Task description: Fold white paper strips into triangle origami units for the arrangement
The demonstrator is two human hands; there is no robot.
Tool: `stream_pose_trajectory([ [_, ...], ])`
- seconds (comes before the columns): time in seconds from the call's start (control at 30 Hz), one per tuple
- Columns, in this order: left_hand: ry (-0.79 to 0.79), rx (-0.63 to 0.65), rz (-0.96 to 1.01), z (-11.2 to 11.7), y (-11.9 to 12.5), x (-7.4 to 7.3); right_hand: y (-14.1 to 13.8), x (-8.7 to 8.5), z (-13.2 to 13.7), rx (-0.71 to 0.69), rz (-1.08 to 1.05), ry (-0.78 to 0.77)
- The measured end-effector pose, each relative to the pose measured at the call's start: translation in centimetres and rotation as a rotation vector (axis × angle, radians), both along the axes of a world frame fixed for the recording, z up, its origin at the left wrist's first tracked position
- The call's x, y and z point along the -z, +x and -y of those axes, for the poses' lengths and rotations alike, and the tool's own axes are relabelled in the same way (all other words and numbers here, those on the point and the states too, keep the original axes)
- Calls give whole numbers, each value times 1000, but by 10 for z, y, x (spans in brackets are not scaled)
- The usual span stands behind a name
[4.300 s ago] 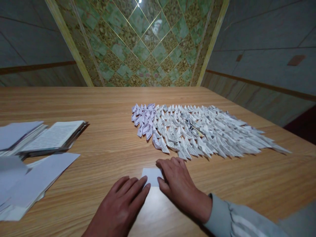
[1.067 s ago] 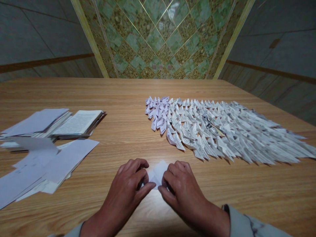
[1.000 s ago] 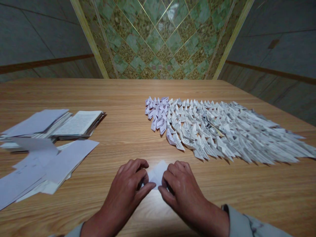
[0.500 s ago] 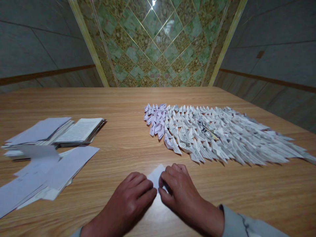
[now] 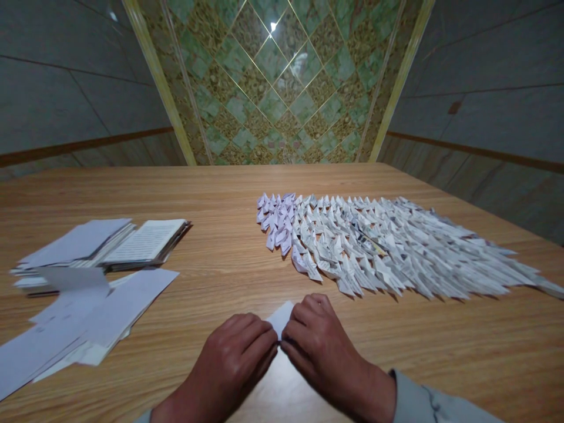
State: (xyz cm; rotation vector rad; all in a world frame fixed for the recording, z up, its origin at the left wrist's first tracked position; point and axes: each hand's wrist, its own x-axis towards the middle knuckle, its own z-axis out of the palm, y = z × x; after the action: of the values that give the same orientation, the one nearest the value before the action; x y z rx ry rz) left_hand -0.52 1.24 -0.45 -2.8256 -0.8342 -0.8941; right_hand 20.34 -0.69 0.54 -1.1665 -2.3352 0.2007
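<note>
A small white piece of paper (image 5: 281, 318) is held between my two hands, low in the middle of the head view. My left hand (image 5: 240, 355) has its fingers curled over the left side of the paper. From the other side, my right hand (image 5: 319, 346) pinches it with thumb and fingers pressed together. The fingertips of both hands nearly meet at the paper's middle. One pointed corner shows above the hands; the hands cover most of the rest.
Rows of folded paper boats (image 5: 365, 241), lilac at the left end and printed white elsewhere, fill the table's right side. To the left lie loose white sheets (image 5: 132, 299), a stack of printed pages (image 5: 145, 239) and a pale paper stack (image 5: 74, 239). A tiled wall (image 5: 282, 88) stands beyond the wooden table (image 5: 220, 194).
My right thumb and fingers have closed together on the paper, where a gap showed between them before. The whole scene sits slightly lower in view.
</note>
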Motion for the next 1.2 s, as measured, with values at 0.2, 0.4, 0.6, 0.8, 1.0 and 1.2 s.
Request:
stream_pose_trajectory([
  [0.2,30,-9,-21,-3,-1,-6,1,1,1,-21,-45,67],
  [0.4,42,-77,-26,-12,-11,-9,1,2,0,79,-74,156],
  [0.6,32,-5,56,-2,6,-12,-3,7,-1,181,-80,188],
  [0.8,-79,-50,3,-3,19,1,0,6,1,96,5,89],
  [1.0,-58,-69,-15,-8,12,7,23,-15,-6,-107,127,-126],
  [1.2,-56,-9,-75,-4,9,4,48,-30,-17,-208,60,-254],
])
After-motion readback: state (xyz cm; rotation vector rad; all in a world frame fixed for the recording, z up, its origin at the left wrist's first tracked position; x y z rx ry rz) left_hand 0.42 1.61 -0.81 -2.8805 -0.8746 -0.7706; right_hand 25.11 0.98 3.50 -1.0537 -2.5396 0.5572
